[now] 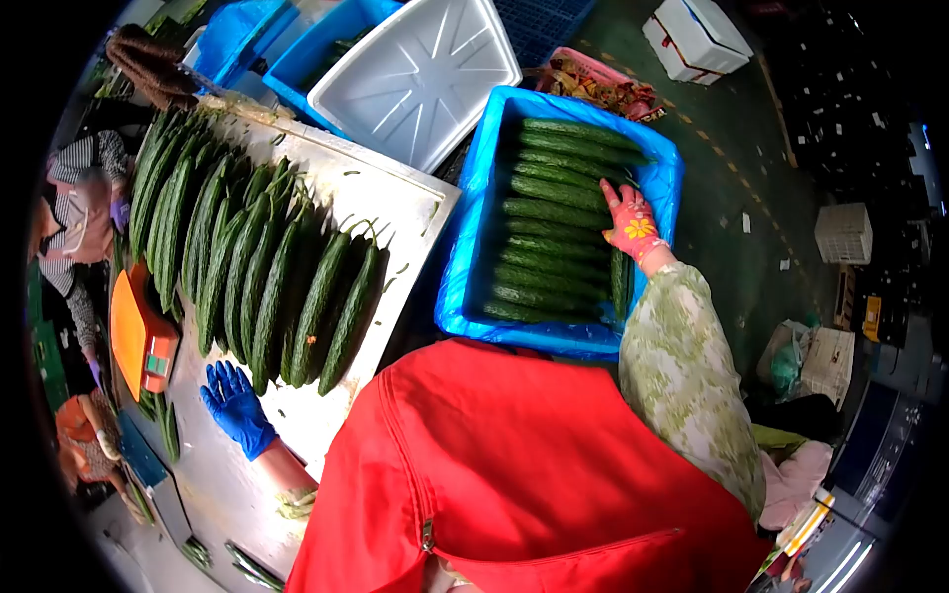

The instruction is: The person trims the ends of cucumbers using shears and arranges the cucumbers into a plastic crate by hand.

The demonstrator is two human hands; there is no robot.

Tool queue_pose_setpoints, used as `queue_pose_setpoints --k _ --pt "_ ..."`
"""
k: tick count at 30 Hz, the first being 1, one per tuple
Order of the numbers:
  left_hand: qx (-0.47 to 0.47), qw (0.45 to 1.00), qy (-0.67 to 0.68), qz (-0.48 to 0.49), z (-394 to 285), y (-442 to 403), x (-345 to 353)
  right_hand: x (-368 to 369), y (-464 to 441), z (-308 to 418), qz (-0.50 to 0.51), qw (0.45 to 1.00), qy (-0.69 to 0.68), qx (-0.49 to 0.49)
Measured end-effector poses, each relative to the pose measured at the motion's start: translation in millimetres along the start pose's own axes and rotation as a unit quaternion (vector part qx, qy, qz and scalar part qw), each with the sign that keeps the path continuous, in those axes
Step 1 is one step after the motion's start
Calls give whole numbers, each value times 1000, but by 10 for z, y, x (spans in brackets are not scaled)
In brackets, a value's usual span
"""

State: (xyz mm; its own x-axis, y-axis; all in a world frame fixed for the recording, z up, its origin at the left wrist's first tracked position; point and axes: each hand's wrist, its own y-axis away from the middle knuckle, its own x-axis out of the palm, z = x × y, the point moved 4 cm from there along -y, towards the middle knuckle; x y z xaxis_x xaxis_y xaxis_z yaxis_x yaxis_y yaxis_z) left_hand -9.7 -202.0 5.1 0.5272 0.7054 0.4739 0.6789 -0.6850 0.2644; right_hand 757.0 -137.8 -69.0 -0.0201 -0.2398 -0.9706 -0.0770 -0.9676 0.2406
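My left hand (236,407), in a blue glove, lies by the near ends of a row of long cucumbers (265,282) on the white table (395,232). Its fingers are stretched out and nothing is in them. My right hand (633,223) wears a pinkish-red glove with a yellow flower. It rests over the right side of a blue-lined crate (664,163), its fingers extended against the ends of the packed cucumbers (554,213). These lie crosswise, side by side, and one stands lengthwise along the crate's right wall below the hand.
An orange scale-like object (133,321) sits left of the cucumbers. A white lid (425,84) leans over blue bins behind the table. A pink basket (593,74) stands behind the crate, a white foam box (697,40) farther back. People (89,198) are at the table's left side.
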Motion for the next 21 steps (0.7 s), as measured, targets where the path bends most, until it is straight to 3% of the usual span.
queue_pose_setpoints --k 2,6,7,8,10,17,19,21 --pt "-1 1000 4 -12 34 66 -39 18 -40 -33 10 1000 -7 -4" --pt "21 1000 -2 -19 58 250 145 182 -64 -36 -64 998 -12 -19" --pt "18 999 4 -32 52 311 212 202 -81 -38 -37 999 -11 -10" --pt "38 999 -30 21 60 274 193 143 -94 -19 -11 1000 -9 0" --pt "23 1000 -2 0 75 220 68 40 -106 -22 28 1000 -7 -2" --pt "55 998 8 12 203 215 -71 243 -14 19 -22 993 -112 -33" --pt "34 999 23 28 217 186 -69 176 -32 16 11 991 -121 -48" --pt "-15 998 57 -16 106 398 246 40 4 20 5 994 -87 -70"
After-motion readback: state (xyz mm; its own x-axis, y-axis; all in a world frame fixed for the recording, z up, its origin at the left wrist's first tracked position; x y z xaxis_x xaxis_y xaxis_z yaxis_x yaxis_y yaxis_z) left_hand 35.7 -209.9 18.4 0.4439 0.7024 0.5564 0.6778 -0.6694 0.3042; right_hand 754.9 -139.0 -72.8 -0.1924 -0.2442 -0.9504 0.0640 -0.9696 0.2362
